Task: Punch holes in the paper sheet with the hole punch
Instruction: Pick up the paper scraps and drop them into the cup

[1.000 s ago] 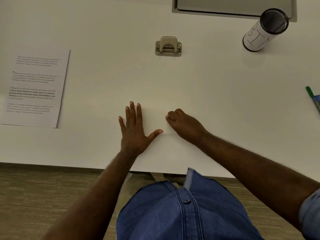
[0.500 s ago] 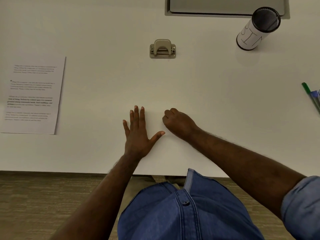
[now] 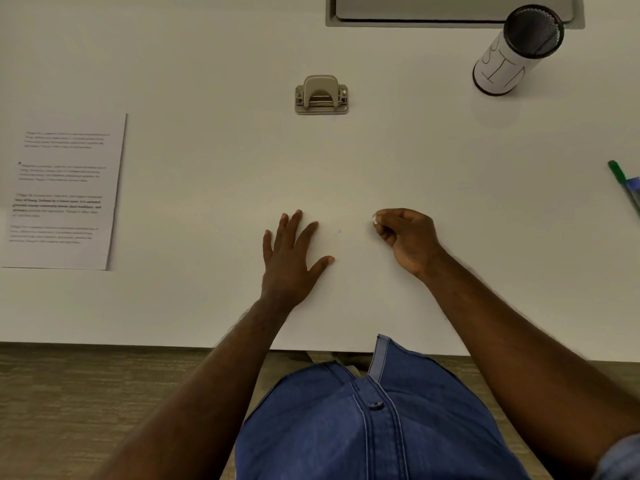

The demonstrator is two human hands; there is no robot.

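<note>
The grey metal hole punch [image 3: 321,95] stands at the middle of the white desk [image 3: 207,64], well beyond both hands. A printed paper sheet [image 3: 64,192] lies flat at the far left, untouched. My left hand [image 3: 291,258] rests palm down near the front edge, fingers apart and holding nothing. To its right, my right hand [image 3: 407,239] has its fingers curled, with thumb and forefinger pinched on a small white scrap [image 3: 374,220]. A tiny speck [image 3: 338,231] lies on the desk between the hands.
A black mesh cup wrapped in white paper lettered "BIN" [image 3: 512,53] stands at the back right. A grey recessed panel [image 3: 450,20] sits at the back edge. Green and blue pens [image 3: 625,188] lie at the right edge. The desk's front edge [image 3: 104,342] runs above the carpet.
My right hand has moved right, away from the left hand, and now shows a pinch with a white scrap at the fingertips. The left hand has stayed flat.
</note>
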